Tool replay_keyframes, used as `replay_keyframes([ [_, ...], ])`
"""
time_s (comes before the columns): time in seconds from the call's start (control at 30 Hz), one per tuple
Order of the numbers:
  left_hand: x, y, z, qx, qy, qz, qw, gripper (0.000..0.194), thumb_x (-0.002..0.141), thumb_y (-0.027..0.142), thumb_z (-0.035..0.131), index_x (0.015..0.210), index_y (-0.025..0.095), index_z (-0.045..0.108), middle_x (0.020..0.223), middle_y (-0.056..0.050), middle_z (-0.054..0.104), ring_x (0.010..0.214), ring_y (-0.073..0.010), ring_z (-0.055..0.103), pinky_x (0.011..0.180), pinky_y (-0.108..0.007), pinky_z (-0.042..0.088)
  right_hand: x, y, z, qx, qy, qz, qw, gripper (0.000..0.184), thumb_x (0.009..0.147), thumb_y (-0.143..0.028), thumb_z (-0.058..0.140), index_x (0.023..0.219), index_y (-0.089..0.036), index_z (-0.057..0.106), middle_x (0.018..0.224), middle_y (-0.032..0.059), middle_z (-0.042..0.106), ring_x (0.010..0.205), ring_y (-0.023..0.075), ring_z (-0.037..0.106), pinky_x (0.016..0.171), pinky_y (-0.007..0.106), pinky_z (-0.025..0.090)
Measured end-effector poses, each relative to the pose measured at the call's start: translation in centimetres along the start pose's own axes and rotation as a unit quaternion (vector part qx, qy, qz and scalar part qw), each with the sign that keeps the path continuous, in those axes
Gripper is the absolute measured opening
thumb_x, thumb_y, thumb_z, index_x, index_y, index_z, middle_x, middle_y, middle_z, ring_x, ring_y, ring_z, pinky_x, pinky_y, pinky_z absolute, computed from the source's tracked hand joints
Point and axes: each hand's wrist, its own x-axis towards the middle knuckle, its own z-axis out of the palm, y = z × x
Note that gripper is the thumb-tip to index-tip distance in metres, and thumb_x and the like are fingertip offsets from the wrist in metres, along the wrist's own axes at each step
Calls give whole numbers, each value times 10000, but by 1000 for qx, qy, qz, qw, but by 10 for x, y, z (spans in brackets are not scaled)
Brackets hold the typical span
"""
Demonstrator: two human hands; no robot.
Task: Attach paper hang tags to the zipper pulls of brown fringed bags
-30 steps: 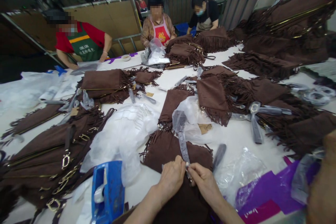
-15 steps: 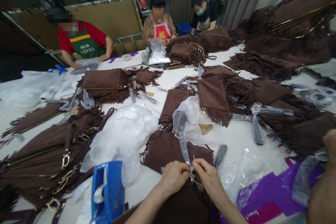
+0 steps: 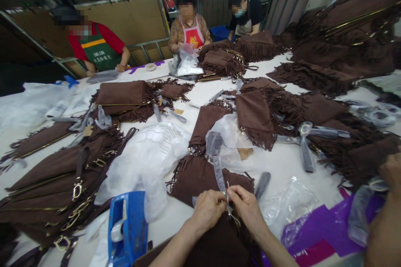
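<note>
A brown suede fringed bag (image 3: 200, 179) lies in front of me on the white table (image 3: 282, 162). A strap wrapped in clear plastic (image 3: 217, 167) runs up from the bag. My left hand (image 3: 208, 208) pinches the lower end of this wrapped strap. Right beside it, my right hand (image 3: 247, 208) pinches a small thin metal piece, too small to name. Both hands are closed and nearly touch over the bag.
A blue tape dispenser (image 3: 128, 225) stands at my near left. Stacked brown bags with gold hardware (image 3: 62, 183) fill the left; more fringed bags (image 3: 313, 112) crowd the right. Crumpled plastic (image 3: 147, 158), purple bags (image 3: 319, 229). Three people work across the table; another person's arm (image 3: 385, 217) is at right.
My hands dropped slightly toward me, then held about the same spot; the fingers shifted on the strap end and a thin metal piece now shows. The person in red moved an arm.
</note>
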Motion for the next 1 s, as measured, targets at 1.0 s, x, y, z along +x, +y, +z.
replay_keyframes([
  [1.0, 8, -19, 9, -357, 38, -80, 930, 126, 566, 270, 516, 524, 152, 533, 409, 69, 402, 350, -59, 312, 385, -212, 217, 0, 7, 10, 20, -33, 39, 998, 277, 656, -426, 545, 712, -158, 587, 431, -81, 399, 373, 77, 344, 372, 206, 262],
])
